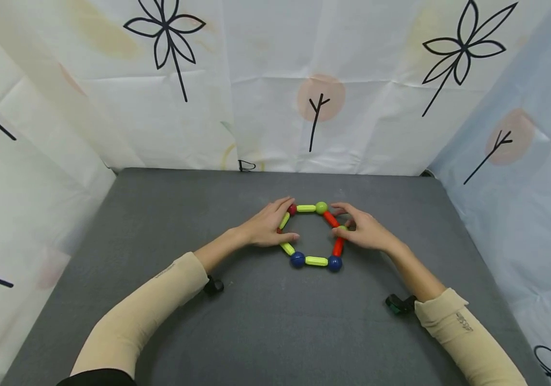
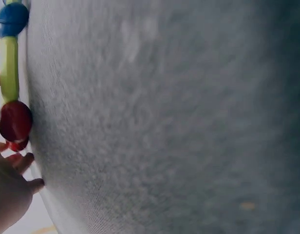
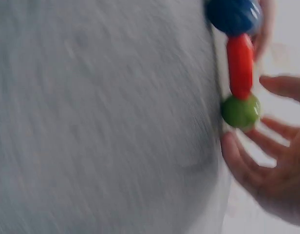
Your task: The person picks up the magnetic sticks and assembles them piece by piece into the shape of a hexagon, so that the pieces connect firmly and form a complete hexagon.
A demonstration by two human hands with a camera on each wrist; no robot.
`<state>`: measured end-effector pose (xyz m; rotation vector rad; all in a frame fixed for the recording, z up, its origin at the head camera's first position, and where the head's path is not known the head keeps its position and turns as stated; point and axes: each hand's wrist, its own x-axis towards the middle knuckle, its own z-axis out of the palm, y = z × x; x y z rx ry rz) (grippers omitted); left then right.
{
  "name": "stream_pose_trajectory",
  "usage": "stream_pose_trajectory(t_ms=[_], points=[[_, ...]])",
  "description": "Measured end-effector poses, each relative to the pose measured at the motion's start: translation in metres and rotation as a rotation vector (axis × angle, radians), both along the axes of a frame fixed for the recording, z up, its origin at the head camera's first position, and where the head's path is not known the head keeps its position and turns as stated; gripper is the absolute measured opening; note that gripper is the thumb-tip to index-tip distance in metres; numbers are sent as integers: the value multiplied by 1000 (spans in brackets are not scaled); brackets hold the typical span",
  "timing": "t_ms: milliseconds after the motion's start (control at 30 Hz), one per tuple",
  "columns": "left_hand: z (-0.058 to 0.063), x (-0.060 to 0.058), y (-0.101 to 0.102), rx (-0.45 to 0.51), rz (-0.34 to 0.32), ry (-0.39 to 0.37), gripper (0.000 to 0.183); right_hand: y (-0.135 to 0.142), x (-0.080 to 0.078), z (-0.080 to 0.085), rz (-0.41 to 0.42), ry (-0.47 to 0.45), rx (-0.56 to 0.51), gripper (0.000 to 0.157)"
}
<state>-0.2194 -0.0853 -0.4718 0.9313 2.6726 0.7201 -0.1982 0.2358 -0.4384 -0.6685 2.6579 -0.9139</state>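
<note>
A closed ring of balls and short rods, like a magnetic building set, lies flat on the grey table. Yellow-green rods (image 1: 316, 261) form its left, top and bottom; red rods (image 1: 338, 246) form the right side. Two blue balls (image 1: 297, 260) sit at the near corners, two green balls (image 1: 321, 207) at the far right. My left hand (image 1: 266, 225) spans the left side, fingers by a red ball (image 1: 292, 209), thumb inside the ring; another red ball (image 2: 15, 121) is partly covered. On the right, my right hand (image 1: 364, 228) spreads loosely around the green ball (image 3: 240, 111).
The grey table (image 1: 256, 332) spreads in front of and around the ring. White patterned cloth (image 1: 265, 53) walls off the back and both sides. Dark wrist cameras (image 1: 401, 304) hang under both forearms, close to the table.
</note>
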Motion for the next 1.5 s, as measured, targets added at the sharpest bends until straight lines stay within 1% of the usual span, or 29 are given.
stream_pose_trajectory(t_ms=[67,133,167,233,300,333,367,500,533,567,633,700,767,800,833,867,933,967,1033,1100,1167,1200,1233,1300,1400,1500], points=[[3,6,0,-8,52,-3,102,6,-1,2,43,-30,-50,63],[5,10,-1,15,107,-22,101,10,-2,2,77,-50,-80,62],[7,12,-1,38,132,-38,99,11,-2,3,85,-58,-88,61],[8,14,-3,102,158,-68,92,12,-2,3,91,-60,-98,59],[9,14,-5,164,154,-98,87,12,-1,2,92,-62,-110,58],[3,10,-8,197,134,-99,87,12,-1,1,92,-65,-115,57],[4,10,-9,213,120,-109,86,11,0,1,91,-68,-120,57],[4,7,-14,227,72,-135,86,8,4,-2,86,-69,-136,56],[1,5,-15,226,64,-133,86,7,5,-2,79,-67,-138,55],[6,6,-14,212,66,-149,86,6,6,-3,74,-61,-139,54],[-7,0,-17,201,55,-140,89,4,7,-3,62,-52,-138,53],[-24,-11,-18,173,59,-110,93,3,8,-4,54,-49,-138,52],[-35,-17,-20,162,74,-91,94,3,9,-4,48,-49,-138,52],[-41,-20,-21,165,88,-69,93,2,9,-4,45,-49,-136,52],[-38,-18,-21,172,102,-64,91,2,9,-4,43,-50,-134,52],[-32,-14,-21,187,120,-65,86,2,9,-4,41,-52,-132,53],[-15,-3,-20,220,149,-66,74,2,9,-4,33,-52,-126,53],[-15,-3,-21,236,151,-50,69,2,9,-4,30,-51,-122,53],[-1,6,-18,236,179,-41,58,2,8,-3,24,-53,-116,53],[1,9,-16,222,201,-18,51,2,8,-2,15,-53,-110,53],[1,9,-15,212,219,-2,49,3,9,-1,3,-55,-100,54],[7,13,-13,199,237,-7,48,3,9,0,-5,-57,-94,54],[7,13,-13,197,243,-4,48,4,9,0,-10,-59,-90,53],[6,12,-13,188,256,-8,48,4,10,0,-18,-57,-78,53],[8,8,-12,147,280,-18,49,5,10,-1,-21,-55,-75,52],[12,0,-8,111,290,-22,52,4,9,-1,-23,-51,-80,52]])
